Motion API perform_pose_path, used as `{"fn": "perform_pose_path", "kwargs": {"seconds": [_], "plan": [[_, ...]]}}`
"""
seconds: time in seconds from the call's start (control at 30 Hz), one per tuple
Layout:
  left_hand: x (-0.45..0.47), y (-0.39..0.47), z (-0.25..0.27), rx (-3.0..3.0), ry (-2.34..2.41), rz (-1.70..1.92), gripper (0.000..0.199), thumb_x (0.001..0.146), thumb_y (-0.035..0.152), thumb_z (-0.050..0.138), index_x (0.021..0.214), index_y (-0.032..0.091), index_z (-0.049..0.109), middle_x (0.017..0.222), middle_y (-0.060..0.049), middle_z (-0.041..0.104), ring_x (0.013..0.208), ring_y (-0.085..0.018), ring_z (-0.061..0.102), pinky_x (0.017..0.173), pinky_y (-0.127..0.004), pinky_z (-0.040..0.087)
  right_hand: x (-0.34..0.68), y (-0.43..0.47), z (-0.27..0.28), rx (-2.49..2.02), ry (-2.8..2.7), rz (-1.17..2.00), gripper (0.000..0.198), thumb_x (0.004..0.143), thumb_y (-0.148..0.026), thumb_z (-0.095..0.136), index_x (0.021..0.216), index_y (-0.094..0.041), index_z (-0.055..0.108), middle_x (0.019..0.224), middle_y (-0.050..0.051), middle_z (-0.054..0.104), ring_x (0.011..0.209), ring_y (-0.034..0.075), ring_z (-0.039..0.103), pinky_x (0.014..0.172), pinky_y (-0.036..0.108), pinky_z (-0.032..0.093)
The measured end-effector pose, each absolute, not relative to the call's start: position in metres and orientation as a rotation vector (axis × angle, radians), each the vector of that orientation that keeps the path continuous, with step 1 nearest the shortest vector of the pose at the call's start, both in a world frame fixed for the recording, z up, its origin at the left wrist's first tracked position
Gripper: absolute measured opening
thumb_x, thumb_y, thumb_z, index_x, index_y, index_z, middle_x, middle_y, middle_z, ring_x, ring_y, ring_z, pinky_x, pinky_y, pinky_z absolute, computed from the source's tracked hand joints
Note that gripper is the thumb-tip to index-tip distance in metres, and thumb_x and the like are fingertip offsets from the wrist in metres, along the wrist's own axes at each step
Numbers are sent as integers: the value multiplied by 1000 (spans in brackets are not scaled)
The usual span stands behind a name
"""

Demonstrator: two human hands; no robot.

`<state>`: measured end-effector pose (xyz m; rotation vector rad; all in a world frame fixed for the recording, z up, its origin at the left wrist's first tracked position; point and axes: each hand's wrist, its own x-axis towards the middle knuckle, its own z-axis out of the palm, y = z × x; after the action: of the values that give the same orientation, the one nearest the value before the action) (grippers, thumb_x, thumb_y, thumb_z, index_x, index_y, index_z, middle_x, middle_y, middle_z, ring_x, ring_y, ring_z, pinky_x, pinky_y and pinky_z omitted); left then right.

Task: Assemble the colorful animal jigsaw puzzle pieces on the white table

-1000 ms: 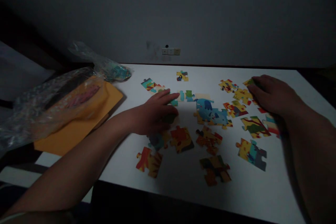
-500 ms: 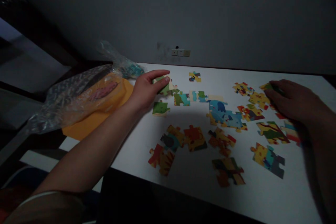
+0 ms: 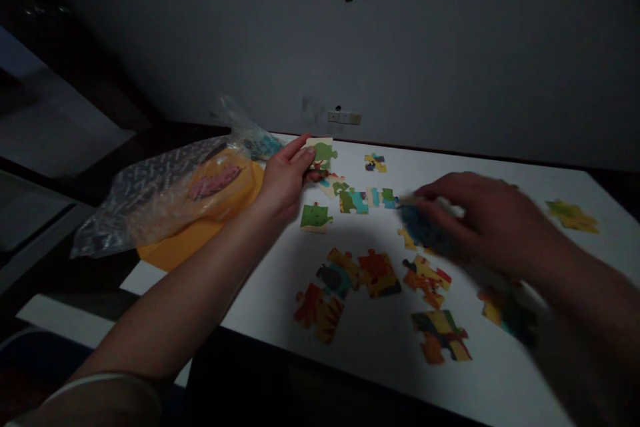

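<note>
My left hand [image 3: 287, 177] is closed on a puzzle piece [image 3: 323, 153] with a green tree on it, lifted at the table's back left. Just below it lie a pale-and-green piece [image 3: 334, 185] and a green-and-blue piece [image 3: 354, 201]. My right hand [image 3: 470, 213], smeared by motion, is over the blue elephant pieces [image 3: 415, 223] and covers much of them. Its fingertips point left; whether they grip a piece cannot be made out. Nearer the wrist of my left hand lies a green piece [image 3: 315, 218].
Several loose pieces, among them an orange one [image 3: 380, 273] and a striped one [image 3: 320, 313], lie near the front edge of the white table [image 3: 270, 293]. A yellow piece [image 3: 573, 215] lies far right. At left are a clear plastic bag [image 3: 150, 187] and an orange sheet [image 3: 175, 240].
My right hand has swept left from the right-hand pieces to the elephant pieces. My left hand has turned its piece more upright, showing the tree. The view has shifted slightly.
</note>
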<state>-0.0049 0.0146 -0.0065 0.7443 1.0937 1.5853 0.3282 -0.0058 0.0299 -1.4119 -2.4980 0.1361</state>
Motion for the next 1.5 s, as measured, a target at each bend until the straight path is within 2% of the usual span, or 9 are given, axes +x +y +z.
{"fn": "perform_pose_path", "kwargs": {"seconds": [0.17, 0.3, 0.43, 0.53, 0.67, 0.83, 1.03, 1.2, 1.5], "plan": [[1, 12, -6, 625, 1031, 1591, 26, 95, 8, 80, 117, 19, 72, 100, -3, 83, 80, -13, 80, 79, -25, 68, 207, -30, 8, -1075, -2756, 171, 24, 106, -44, 64, 114, -28, 80, 117, 14, 78, 110, 37, 71, 94, 53, 59], [3, 11, -5, 555, 1015, 1570, 20, 97, 8, 75, 111, 19, 65, 98, -6, 82, 81, -17, 82, 82, -31, 69, 162, -32, -13, -1186, -2729, 111, 35, 98, -53, 80, 115, -22, 78, 121, 21, 74, 116, 42, 69, 101, 59, 58], [4, 9, -1, 543, 998, 1546, 15, 100, 10, 72, 109, 20, 65, 98, -7, 82, 83, -19, 83, 84, -33, 69, 147, -32, -22, -1272, -2648, 137, 31, 93, -46, 85, 113, -23, 76, 124, 21, 74, 120, 45, 67, 104, 62, 56], [4, 8, 1, 539, 986, 1542, 13, 102, 10, 69, 108, 20, 64, 96, -7, 82, 82, -19, 83, 84, -34, 69, 150, -32, -21, -1310, -2498, 344, 29, 88, -35, 86, 110, -24, 71, 118, 19, 75, 114, 43, 69, 97, 60, 57], [4, 6, 4, 555, 941, 1546, 18, 100, 9, 70, 111, 20, 61, 95, -5, 80, 82, -18, 82, 87, -36, 70, 178, -33, -15, -1147, -2149, 854, 12, 99, -34, 67, 110, -28, 65, 100, 7, 76, 93, 30, 73, 83, 46, 59], [17, -6, 10, 642, 902, 1447, 18, 100, 6, 71, 107, 18, 59, 95, -7, 81, 81, -20, 83, 84, -38, 72, 222, -37, -13, -1076, -1581, 1184, 38, 93, -50, 86, 118, -29, 68, 103, 3, 78, 77, 22, 76, 70, 37, 63], [30, -20, 8, 784, 872, 1304, 28, 97, 17, 83, 112, 20, 60, 84, -3, 80, 74, -20, 84, 72, -29, 69, 230, -41, -16, -1012, -1376, 1279, 44, 83, -40, 98, 116, -28, 72, 89, -1, 79, 76, 20, 81, 75, 33, 68], [29, -21, 5, 838, 833, 1276, 37, 94, 24, 87, 115, 21, 57, 93, -7, 84, 78, -22, 86, 71, -28, 68, 231, -47, -13, -1027, -1353, 1266, 38, 83, -38, 99, 112, -27, 77, 93, 2, 82, 81, 21, 83, 77, 33, 69], [32, -25, 4, 911, 786, 1254, 42, 91, 32, 92, 107, 23, 54, 80, 0, 80, 75, -22, 84, 75, -33, 68, 238, -44, -16, -1053, -1343, 1249, 37, 84, -41, 100, 110, -27, 79, 95, 3, 85, 79, 22, 83, 77, 36, 71]]}}
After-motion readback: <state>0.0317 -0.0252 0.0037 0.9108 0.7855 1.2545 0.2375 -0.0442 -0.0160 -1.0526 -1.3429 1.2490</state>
